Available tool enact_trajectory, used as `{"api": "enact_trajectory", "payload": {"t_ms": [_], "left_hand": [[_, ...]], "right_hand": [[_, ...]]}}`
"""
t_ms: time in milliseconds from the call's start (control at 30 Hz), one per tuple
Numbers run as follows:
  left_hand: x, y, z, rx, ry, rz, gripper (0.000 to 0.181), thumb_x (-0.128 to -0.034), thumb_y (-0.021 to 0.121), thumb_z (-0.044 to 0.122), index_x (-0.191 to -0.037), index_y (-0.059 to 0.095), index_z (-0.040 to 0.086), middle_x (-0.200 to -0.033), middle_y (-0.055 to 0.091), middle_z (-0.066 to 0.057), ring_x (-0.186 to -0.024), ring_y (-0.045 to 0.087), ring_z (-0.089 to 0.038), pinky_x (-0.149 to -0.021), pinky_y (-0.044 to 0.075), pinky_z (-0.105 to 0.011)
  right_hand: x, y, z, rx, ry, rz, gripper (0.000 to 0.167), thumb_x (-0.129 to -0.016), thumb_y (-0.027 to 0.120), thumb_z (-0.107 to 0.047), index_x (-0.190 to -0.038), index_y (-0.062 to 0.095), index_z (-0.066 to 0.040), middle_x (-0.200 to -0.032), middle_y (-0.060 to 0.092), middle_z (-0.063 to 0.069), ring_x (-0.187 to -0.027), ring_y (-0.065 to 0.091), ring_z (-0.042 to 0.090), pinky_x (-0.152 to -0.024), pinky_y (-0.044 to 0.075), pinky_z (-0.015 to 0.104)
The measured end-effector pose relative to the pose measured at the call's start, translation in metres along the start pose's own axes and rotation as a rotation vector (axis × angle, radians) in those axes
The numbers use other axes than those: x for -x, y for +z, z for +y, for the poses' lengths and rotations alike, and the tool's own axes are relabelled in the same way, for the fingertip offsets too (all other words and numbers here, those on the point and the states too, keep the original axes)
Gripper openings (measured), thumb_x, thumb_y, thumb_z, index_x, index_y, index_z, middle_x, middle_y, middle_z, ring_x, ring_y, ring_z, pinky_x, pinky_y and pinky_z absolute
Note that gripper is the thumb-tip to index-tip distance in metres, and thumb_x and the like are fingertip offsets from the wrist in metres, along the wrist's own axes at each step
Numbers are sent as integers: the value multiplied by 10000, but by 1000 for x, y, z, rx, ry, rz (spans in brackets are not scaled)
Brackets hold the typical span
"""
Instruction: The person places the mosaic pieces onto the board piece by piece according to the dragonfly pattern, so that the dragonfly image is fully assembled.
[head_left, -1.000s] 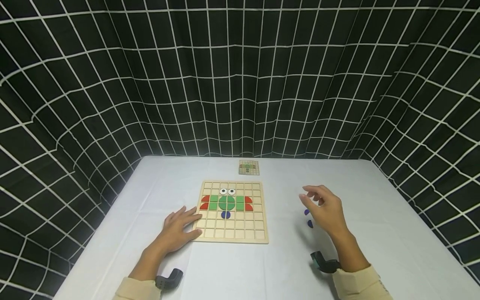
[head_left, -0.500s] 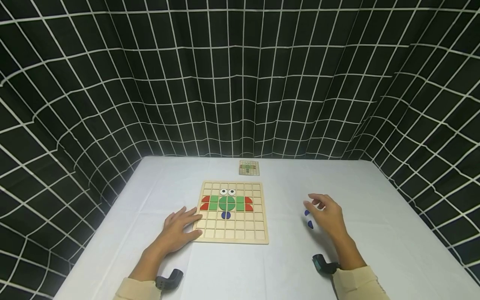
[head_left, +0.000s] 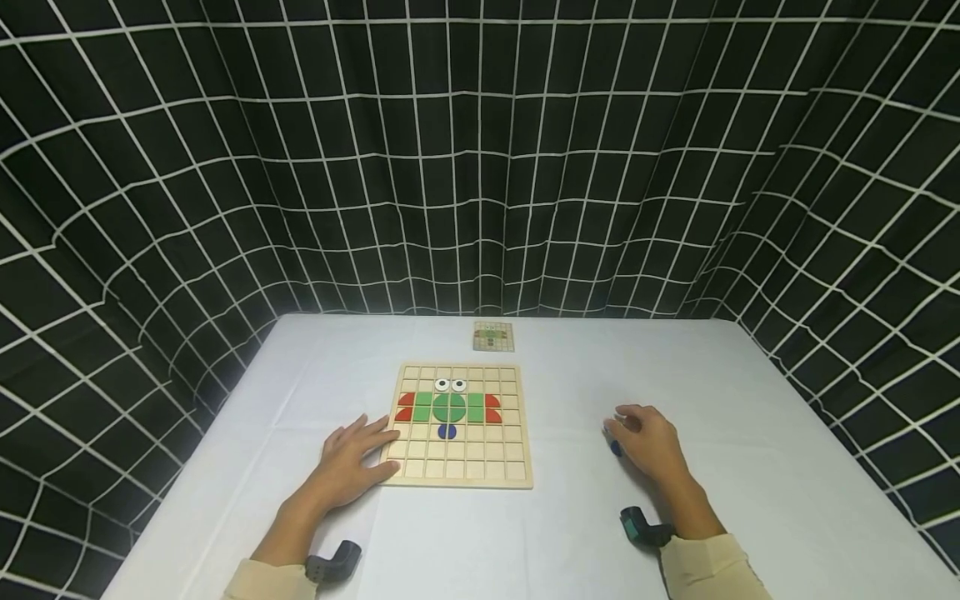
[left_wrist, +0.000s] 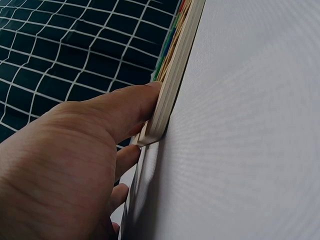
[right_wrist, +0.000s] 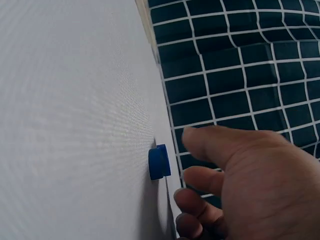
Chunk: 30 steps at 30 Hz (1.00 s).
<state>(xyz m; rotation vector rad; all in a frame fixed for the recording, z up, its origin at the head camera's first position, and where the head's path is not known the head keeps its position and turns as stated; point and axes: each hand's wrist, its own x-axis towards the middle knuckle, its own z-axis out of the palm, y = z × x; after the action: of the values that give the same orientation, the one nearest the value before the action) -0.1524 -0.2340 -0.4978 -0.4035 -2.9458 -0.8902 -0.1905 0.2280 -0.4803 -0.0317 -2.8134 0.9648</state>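
Note:
A square wooden grid board lies on the white table. Set in it are green, red and blue pieces and two eye discs. My left hand rests at the board's left edge, fingers spread; the left wrist view shows the thumb against the rim. Over the table to the right, my right hand hovers with fingers bent, just by two small blue pieces. In the right wrist view, a gap separates thumb and fingers, and the blue pieces stand apart from them.
A small pattern card with a similar figure lies behind the board. Black cloth with a white grid surrounds the table's back and sides. Dark wrist devices are strapped to both wrists.
My right hand has come down and nearer to the blue pieces, with fingertips now partly covering one. The left hand stays on the board. The head view has shifted slightly.

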Motion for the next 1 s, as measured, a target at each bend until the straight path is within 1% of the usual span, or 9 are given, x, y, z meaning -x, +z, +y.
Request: {"api": "enact_trajectory", "payload": {"t_ms": [100,233,367,567,733,833,1000], "left_hand": [[1,0,-1,6,4,5,518,-850,721,389,-1306,618,167,-1475,429,-59,-1413,206,-361,-1111,48,-571],[1,0,-1,12,1,9,523,-846,723,395,-1305,619,168,-1474,431,-61,-1413,205,-359,-1111,47,-570],[2,1,-1,19,-1,16,524,-839,730,393,-1300,623,170,-1471,434,-68,-1410,213,-362,-1110,44,-573],[3,1,-3,26,10,28,527,-837,730,404,-1299,624,174,-1471,433,-68,-1405,223,-362,-1108,47,-577],[1,2,-3,31,8,19,531,-838,729,407,-1304,621,178,-1476,428,-57,-1411,215,-353,-1112,43,-566],[0,2,-3,25,6,7,531,-844,724,409,-1310,616,180,-1478,425,-52,-1416,203,-351,-1112,41,-565],[0,2,-2,20,7,6,526,-847,723,402,-1309,617,176,-1475,430,-56,-1415,204,-356,-1110,48,-572]], "right_hand": [[1,1,2,12,18,-36,477,-915,663,-320,-1202,603,57,-1149,577,265,-1109,525,446,-914,434,582],[1,3,2,40,14,-53,456,-895,682,-282,-1173,615,73,-1145,563,281,-1107,516,463,-926,424,586],[0,5,2,67,-5,-29,400,-879,701,-230,-1135,636,70,-1080,581,252,-1035,554,432,-882,460,557],[-1,6,3,65,-13,9,341,-862,708,-191,-1084,659,63,-1008,591,201,-950,578,378,-815,495,516],[0,5,2,46,-22,24,341,-863,706,-201,-1080,658,57,-1027,598,199,-976,578,388,-838,489,527],[1,3,-2,14,-45,47,338,-865,710,-208,-1090,663,40,-1033,606,182,-974,583,373,-816,507,507],[2,-2,-20,-29,-131,98,283,-854,721,-187,-1067,687,-3,-986,620,119,-925,581,321,-712,527,440]]}}
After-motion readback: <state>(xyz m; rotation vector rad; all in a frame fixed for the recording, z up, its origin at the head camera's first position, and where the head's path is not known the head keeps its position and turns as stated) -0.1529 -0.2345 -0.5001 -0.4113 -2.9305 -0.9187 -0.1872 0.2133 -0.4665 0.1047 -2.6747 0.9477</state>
